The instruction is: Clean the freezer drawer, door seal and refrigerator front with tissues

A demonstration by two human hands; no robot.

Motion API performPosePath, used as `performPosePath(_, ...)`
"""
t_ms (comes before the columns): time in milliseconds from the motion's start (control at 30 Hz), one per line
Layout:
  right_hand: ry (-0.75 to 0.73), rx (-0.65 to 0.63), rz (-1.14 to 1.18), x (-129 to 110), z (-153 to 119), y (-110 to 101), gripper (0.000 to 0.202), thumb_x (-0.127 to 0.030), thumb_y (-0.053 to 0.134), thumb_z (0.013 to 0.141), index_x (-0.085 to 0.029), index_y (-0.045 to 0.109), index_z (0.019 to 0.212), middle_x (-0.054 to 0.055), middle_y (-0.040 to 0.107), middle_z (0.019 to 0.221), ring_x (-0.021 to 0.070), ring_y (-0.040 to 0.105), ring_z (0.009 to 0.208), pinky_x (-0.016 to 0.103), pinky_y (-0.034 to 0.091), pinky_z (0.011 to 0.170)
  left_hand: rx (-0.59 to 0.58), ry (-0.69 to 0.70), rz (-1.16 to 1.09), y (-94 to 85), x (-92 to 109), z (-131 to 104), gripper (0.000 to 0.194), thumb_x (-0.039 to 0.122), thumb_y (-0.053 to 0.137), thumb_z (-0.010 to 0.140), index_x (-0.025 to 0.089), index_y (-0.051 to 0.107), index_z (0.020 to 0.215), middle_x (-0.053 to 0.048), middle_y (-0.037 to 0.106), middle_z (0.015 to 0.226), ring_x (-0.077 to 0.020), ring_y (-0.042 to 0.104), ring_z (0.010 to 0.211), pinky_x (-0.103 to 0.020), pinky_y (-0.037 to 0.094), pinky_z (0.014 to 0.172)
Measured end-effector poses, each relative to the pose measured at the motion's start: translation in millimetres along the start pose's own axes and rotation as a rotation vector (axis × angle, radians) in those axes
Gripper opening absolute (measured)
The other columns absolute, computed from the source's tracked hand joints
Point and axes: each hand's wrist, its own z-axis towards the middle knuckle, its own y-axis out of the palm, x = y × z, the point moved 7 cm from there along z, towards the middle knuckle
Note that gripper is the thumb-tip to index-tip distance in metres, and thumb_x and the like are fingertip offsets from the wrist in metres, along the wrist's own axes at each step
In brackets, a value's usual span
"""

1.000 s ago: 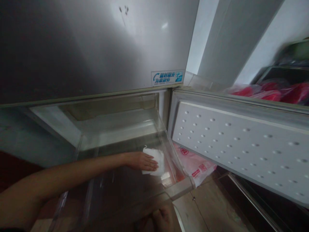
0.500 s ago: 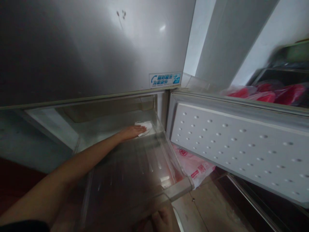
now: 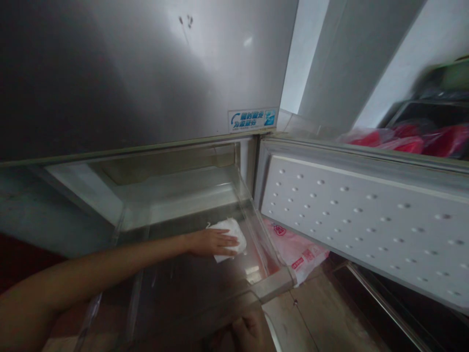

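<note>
Head view: left hand [image 3: 210, 243], fingers slightly spread, lies on white cloth [image 3: 239, 231] near clear drawer's [image 3: 276, 286] right edge — streaks [image 3: 154, 278] still unwiped leftward; right hand [image 3: 248, 331] at front edge, grip unclear.

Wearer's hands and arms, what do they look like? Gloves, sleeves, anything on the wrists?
Left hand: ungloved, slim fingers, no ring or watch visible. Left forearm: bare out to the picture's edge, no sleeve or marking showing. Right hand: looks ungloved, but dim and partly cut off; can't tell about its wrist or sleeve.
</note>
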Motion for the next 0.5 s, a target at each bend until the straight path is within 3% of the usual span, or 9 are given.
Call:
performPosePath(67,0.005,-0.023,-0.009,-1.1,-0.3,2.1,0.039,-0.059,0.069,0.065,-0.02,0.074,0.064,0.008,0.071,0.066,0.0238,0.067,0.065,0.031,0.055,0.06,-0.006,0.068,-0.052,1.1,20.1,4.3,0.044,0.014,0.041,0.095,0.032,0.052,0.133,-0.005,0.042,0.149,-0.0182,0.033,0.14,-0.045,0.018,0.119)
performPosePath(167,0.03,-0.089,0.025,0.7,-1.8,8.5,0.046,-0.063,0.061,0.071,-0.019,0.072,0.06,0.007,0.067,0.057,0.0226,0.065,0.059,0.031,0.055,0.057,0.007,0.076,-0.086,1.2,26.3,7.3,0.044,0.014,0.04,0.094,0.033,0.051,0.133,-0.004,0.043,0.148,-0.0181,0.034,0.14,-0.048,0.015,0.119)
performPosePath(500,0.023,-0.029,0.045,7.8,-0.7,-1.9,0.042,-0.06,0.069,0.067,-0.019,0.074,0.07,0.007,0.072,0.066,0.0228,0.067,0.066,0.031,0.056,0.064,0.003,-0.002,-0.07,0.9,-13.8,2.4,0.048,0.011,0.032,0.097,0.031,0.045,0.138,-0.002,0.043,0.148,-0.0161,0.031,0.141,-0.046,0.008,0.12)
